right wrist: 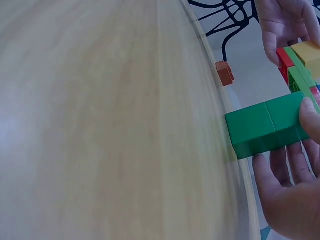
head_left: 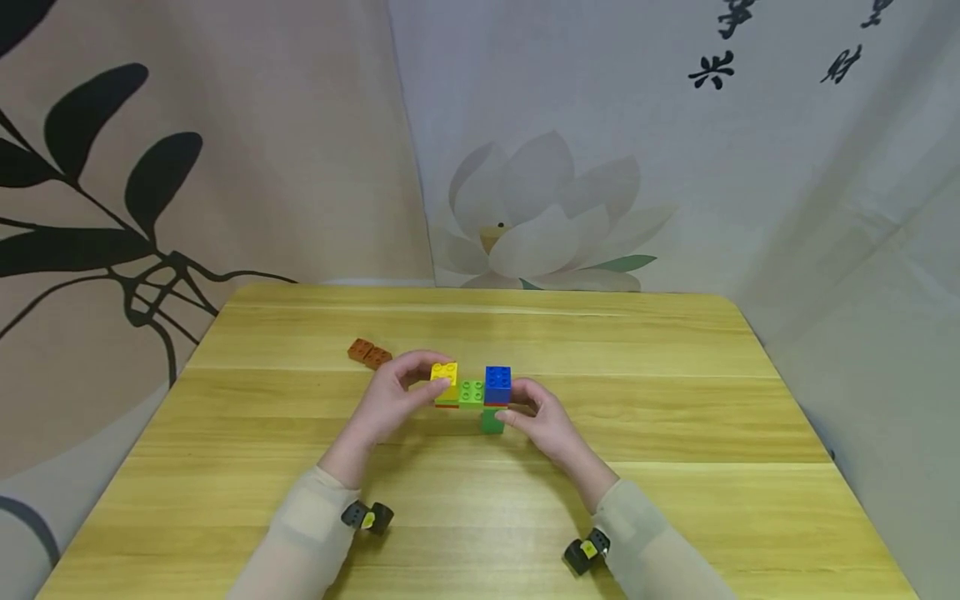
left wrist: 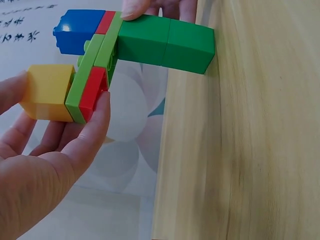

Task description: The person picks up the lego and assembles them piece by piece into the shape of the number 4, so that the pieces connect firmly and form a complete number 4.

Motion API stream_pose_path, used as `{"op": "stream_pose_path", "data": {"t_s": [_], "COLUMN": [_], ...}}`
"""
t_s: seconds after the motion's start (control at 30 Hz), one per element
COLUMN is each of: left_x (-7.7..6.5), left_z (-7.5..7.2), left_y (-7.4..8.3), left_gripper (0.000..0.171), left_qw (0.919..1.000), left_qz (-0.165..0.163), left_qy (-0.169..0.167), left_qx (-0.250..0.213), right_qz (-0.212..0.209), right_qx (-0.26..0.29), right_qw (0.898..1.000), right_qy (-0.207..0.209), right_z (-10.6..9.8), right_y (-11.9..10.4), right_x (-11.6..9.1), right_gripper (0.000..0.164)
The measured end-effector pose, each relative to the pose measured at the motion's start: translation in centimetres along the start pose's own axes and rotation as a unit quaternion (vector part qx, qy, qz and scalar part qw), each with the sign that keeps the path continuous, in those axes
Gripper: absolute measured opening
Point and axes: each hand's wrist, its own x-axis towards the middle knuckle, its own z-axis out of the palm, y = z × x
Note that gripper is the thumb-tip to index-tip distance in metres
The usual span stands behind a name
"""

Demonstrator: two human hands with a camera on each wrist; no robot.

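Observation:
One joined structure of toy building bricks is held between both hands. Its light green plates [head_left: 472, 393] run sideways, with a yellow brick [head_left: 442, 372] on top at the left end and a blue brick [head_left: 498, 387] at the right. Thin red bricks [left wrist: 93, 91] sit under the left end and below the blue one. Two dark green bricks [right wrist: 265, 122] form a leg under the right end. My left hand [head_left: 392, 395] pinches the yellow end, thumb on the yellow brick and a finger against the red. My right hand [head_left: 546, 419] grips the dark green leg.
Brown bricks [head_left: 369, 353] lie on the wooden table [head_left: 675, 400] behind my left hand. A patterned cloth [head_left: 570, 100] hangs beyond the table's far edge. Each wrist wears a small black camera. Whether the leg touches the tabletop I cannot tell.

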Motion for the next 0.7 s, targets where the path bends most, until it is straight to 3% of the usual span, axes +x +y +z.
{"op": "stream_pose_path", "data": {"t_s": [0.3,0.7], "left_x": [0.32,0.29], "left_z": [0.09,0.43], "left_y": [-0.04,0.31], "left_gripper": [0.030,0.031], "left_qw": [0.9996,0.9992], "left_qz": [-0.011,-0.033], "left_qy": [-0.012,0.002], "left_qx": [-0.021,-0.022], "right_qz": [0.003,-0.010], "right_qx": [0.004,0.018], "right_qw": [1.000,1.000], "right_qy": [0.002,-0.003], "right_z": [0.02,0.12], "right_y": [0.14,0.26], "right_x": [0.02,0.08], "right_gripper": [0.033,0.036]}}
